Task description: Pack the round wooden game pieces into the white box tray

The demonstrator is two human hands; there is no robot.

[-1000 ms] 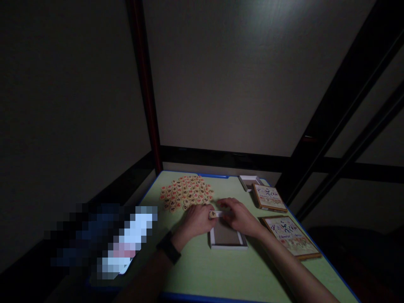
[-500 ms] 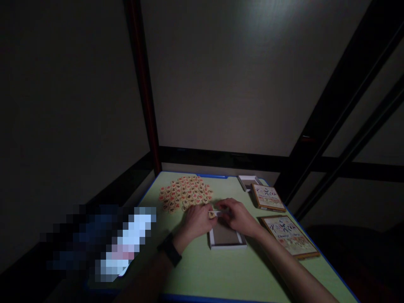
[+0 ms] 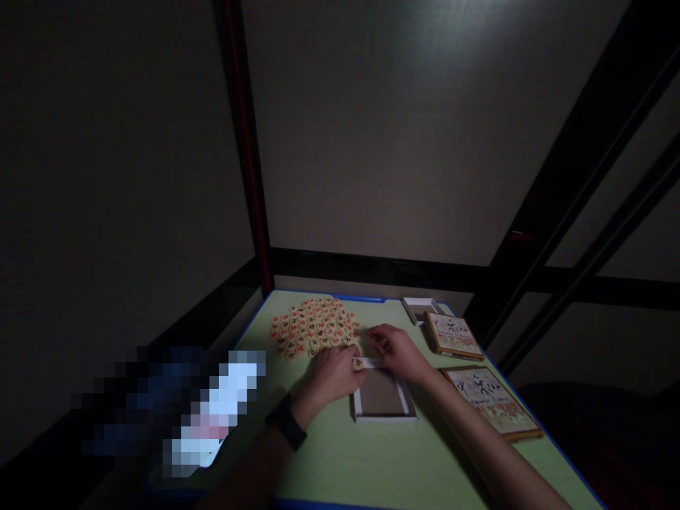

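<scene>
My left hand (image 3: 336, 372) is at the far left corner of a shallow open box (image 3: 382, 418), its fingers closed around a round Chinese chess piece (image 3: 358, 363) with a dark character. Whether the piece rests on the box floor I cannot tell. Just beyond the box's far edge hovers my right hand (image 3: 397, 350), fingers bent and apart, tips pointing toward the loose pieces; nothing shows in it. A spread of Chinese chess pieces (image 3: 313, 327), marked in red or black, lies flat beyond my left hand.
Two Chinese chess boxes with printed lids, a farther one (image 3: 453, 333) and a nearer one (image 3: 491, 399), lie on the right. Behind them is another open tray (image 3: 409, 310). A lit, pixelated screen (image 3: 223, 404) sits at the left of the green table (image 3: 340, 460). Walls enclose the far side.
My right hand has drawn back from the chess piece at the box corner and moved slightly up toward the loose pieces. My left hand has stayed at the corner.
</scene>
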